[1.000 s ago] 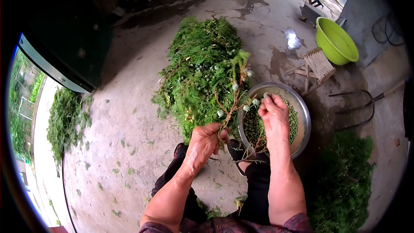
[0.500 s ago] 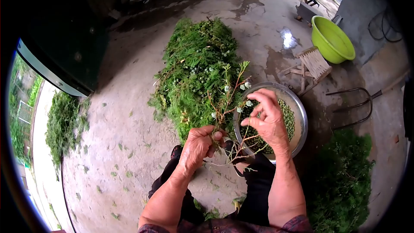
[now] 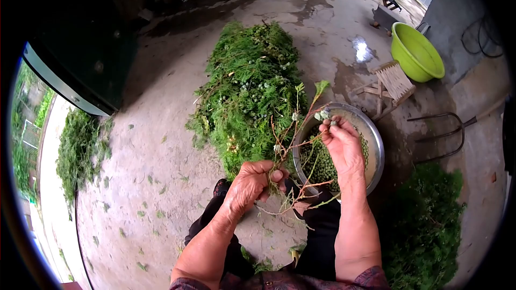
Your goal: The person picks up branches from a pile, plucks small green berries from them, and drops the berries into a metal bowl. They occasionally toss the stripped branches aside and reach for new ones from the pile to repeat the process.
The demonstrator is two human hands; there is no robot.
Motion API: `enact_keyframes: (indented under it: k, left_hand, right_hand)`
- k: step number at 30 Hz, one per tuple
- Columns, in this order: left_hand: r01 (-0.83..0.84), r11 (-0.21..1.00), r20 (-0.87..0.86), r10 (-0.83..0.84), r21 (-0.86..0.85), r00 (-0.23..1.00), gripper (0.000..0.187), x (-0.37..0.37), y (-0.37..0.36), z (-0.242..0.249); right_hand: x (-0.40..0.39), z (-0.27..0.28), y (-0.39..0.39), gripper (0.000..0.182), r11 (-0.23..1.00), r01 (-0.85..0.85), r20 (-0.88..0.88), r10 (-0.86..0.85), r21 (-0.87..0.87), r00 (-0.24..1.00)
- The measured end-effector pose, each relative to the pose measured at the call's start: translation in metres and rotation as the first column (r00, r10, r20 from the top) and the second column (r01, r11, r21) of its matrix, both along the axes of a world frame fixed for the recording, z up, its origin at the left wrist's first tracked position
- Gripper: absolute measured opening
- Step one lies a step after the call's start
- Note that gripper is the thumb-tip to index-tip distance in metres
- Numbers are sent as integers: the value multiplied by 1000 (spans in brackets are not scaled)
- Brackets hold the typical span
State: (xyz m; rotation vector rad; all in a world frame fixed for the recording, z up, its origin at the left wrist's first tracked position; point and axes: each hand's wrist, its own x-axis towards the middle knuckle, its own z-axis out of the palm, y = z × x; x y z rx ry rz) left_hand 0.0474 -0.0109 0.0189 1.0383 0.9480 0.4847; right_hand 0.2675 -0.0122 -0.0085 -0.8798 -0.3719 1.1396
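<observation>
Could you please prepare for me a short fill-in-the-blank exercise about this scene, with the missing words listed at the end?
1. The person's ____ hand grips the branch.
2. The ____ hand touches pale green cones, above the bowl in this view.
3. The stool stands ____ the bowl and the tub.
4. Of the bowl and the tub, the ____ is nearer to both hands.

Missing words: left; right; between; bowl.
</observation>
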Motion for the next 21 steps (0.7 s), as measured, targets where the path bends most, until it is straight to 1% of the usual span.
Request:
enact_keyframes:
  k: [1, 2, 3, 5, 6, 7, 8, 9, 10, 11, 12, 13, 14, 17, 18, 19, 20, 21]
  left_hand:
    - [19, 1000, 14, -19, -13, 1000, 18, 0, 0, 4]
    - [30, 999, 23, -30, -14, 999, 19, -1, 0, 7]
    - [41, 999, 32, -41, -15, 999, 21, -1, 0, 9]
    - [68, 997, 51, -66, -28, 996, 23, -3, 1, 9]
    - [82, 996, 62, -80, -38, 995, 23, -4, 2, 7]
    - [97, 994, 73, -94, -48, 993, 24, -5, 2, 4]
    - [75, 997, 111, -72, -23, 991, 26, -5, 1, -14]
    - [94, 994, 122, -87, -49, 989, 26, -5, 2, -12]
    - [113, 991, 133, -102, -74, 986, 26, -6, 3, -8]
    - [132, 986, 145, -117, -100, 983, 26, -7, 3, -6]
    - [128, 990, 149, -117, -62, 982, 25, -6, 2, -11]
    - [125, 990, 130, -117, -59, 985, 25, -7, 2, -12]
    - [122, 991, 111, -116, -57, 987, 24, -7, 1, -11]
    - [87, 995, 2, -87, -45, 996, 21, -5, 0, 5]
    - [74, 997, -42, -75, -39, 996, 20, -4, 0, 8]
    - [68, 997, -60, -69, -21, 996, 19, -3, -1, 5]
    - [64, 998, -77, -63, -1, 995, 18, -3, -3, 0]
    - [59, 998, -93, -57, 19, 994, 17, -2, -3, -3]
  right_hand:
    - [-3, 2, -1, 14, 996, -89, -136, 88, 2, 987]
    - [-5, 0, -2, 16, 986, -162, -128, 166, 37, 978]
    - [-6, -1, -2, 13, 959, -271, -73, 277, 83, 958]
    - [-12, 0, -5, 20, 883, -462, 69, 467, -80, 881]
    - [-21, 6, -6, 22, 851, -504, 146, 523, -148, 840]
    - [-29, 17, -9, 28, 820, -548, 89, 566, -161, 820]
    - [-34, 26, -11, 30, 809, -567, 105, 584, -153, 805]
    - [-37, 31, -13, 33, 797, -586, 121, 602, -145, 789]
    - [-37, 27, -13, 35, 777, -621, 120, 629, -101, 768]
    - [-37, 20, -12, 35, 781, -619, 122, 625, -86, 771]
    - [-40, 15, -10, 35, 784, -617, 125, 621, -71, 774]
    - [-42, 14, -9, 35, 786, -616, 127, 617, -55, 777]
    - [-39, 16, -11, 34, 784, -611, 89, 620, -111, 780]
    - [-27, 2, -6, 29, 882, -454, 255, 472, -129, 844]
    - [-20, 3, -4, 23, 915, -306, 379, 389, -263, 840]
    - [-8, -11, -3, 22, 942, -119, 503, 271, -314, 821]
    - [5, -22, -1, 28, 954, 8, 577, 174, -299, 798]
    - [26, -30, -3, 27, 934, 91, 714, 199, -346, 671]
